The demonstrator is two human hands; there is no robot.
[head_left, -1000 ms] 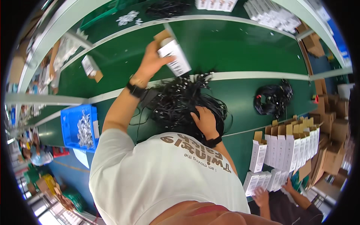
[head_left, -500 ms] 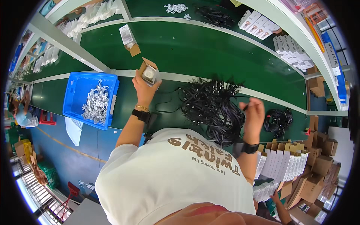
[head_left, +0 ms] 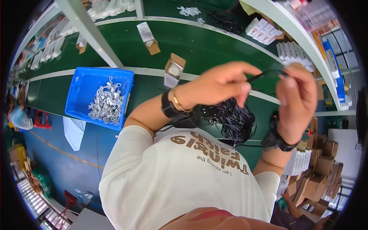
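Observation:
Both my hands are raised over the bench, with one thin black strap (head_left: 265,74) stretched between them. My left hand (head_left: 224,84) pinches one end of the strap between thumb and fingers. The other end is in the closed fingers of my right hand (head_left: 297,99), which is a little blurred. Below and partly behind my left hand lies a tangled pile of black straps (head_left: 235,120). An open small carton (head_left: 171,79) with a white rounded thing inside stands on the bench, left of my left hand and apart from it.
A blue bin (head_left: 78,96) of white cables stands at the left. Another open carton (head_left: 145,32) lies farther back on the green bench (head_left: 207,50). White boxes (head_left: 262,30) are stacked at the far right, beneath a shelf frame. Brown cartons (head_left: 322,168) and another person (head_left: 293,214) are at the lower right.
My left hand has let go of the small carton, which now stands on the bench, and moved right to the strap. My right hand has risen to the right with the strap.

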